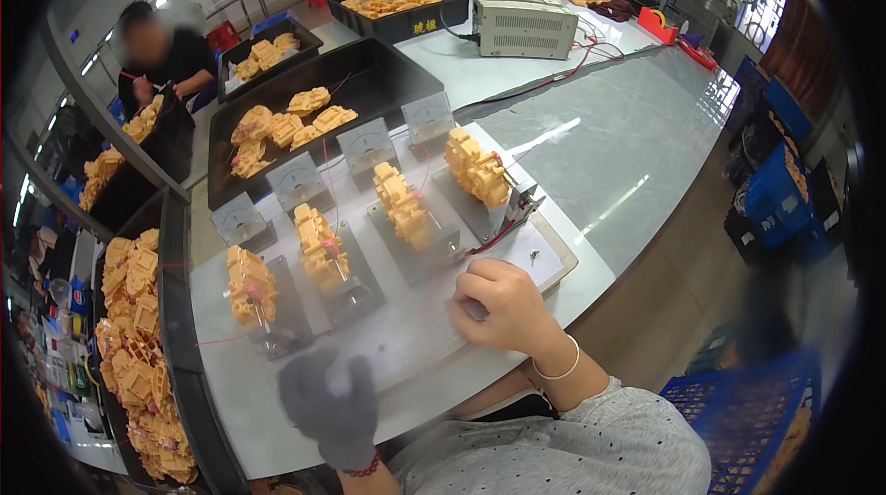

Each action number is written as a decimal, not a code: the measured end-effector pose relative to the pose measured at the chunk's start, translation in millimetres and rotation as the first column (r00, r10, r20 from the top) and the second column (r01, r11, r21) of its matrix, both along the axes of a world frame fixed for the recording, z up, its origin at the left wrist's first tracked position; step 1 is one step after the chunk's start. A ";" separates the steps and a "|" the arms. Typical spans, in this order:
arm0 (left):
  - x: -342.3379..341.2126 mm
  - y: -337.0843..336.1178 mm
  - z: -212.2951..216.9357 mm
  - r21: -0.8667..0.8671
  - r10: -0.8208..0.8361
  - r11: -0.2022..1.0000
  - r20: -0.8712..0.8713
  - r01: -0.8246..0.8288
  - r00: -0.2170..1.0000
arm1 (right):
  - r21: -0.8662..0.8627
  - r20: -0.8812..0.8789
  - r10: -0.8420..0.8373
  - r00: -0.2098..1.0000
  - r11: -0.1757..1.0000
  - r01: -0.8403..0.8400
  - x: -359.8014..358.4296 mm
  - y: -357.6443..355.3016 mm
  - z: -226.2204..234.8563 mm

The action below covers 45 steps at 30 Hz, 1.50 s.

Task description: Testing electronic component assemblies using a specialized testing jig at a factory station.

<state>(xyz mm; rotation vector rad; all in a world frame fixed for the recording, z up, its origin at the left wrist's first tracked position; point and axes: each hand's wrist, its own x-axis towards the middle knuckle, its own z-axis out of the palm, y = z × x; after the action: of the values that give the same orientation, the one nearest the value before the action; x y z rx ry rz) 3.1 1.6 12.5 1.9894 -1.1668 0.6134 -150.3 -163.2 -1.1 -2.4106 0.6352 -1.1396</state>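
From where I stand, four yellow moulded parts [251, 290] sit on metal holders [292, 306] in a row along the bench [221, 403], from the near left to the far right. The gloved left hand [330, 403] is before the nearest one, thumb and fingers spread with nothing seen between them, while the bare right hand [503, 306] curls its fingers below the two right ones, and I cannot tell if something is inside. I judge each part light, stiff and a little slippery, so better to take it by its broad sides, sparing the thin edges and red wires [501, 235].
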 end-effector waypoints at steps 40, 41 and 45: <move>5.2 -3.4 38.8 0.018 -0.300 0.924 -0.585 0.382 0.753 | 0.310 -0.039 0.092 0.995 0.948 -0.075 -2.7 -5.4 5.0; 7.7 3.8 37.8 0.022 -0.301 0.922 -0.587 0.387 0.751 | 0.301 -0.033 0.085 0.996 0.951 -0.071 -3.9 -6.8 2.6; 24.5 48.6 30.9 -0.369 -0.399 0.891 -0.361 0.263 0.843 | 0.289 -0.034 0.075 0.997 0.955 -0.062 -2.7 -3.9 9.7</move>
<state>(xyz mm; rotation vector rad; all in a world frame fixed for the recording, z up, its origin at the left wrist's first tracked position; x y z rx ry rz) 27.5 50.2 43.4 1.5008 -1.0353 0.1446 -153.0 -167.1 8.6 -2.1960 0.6751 -0.8979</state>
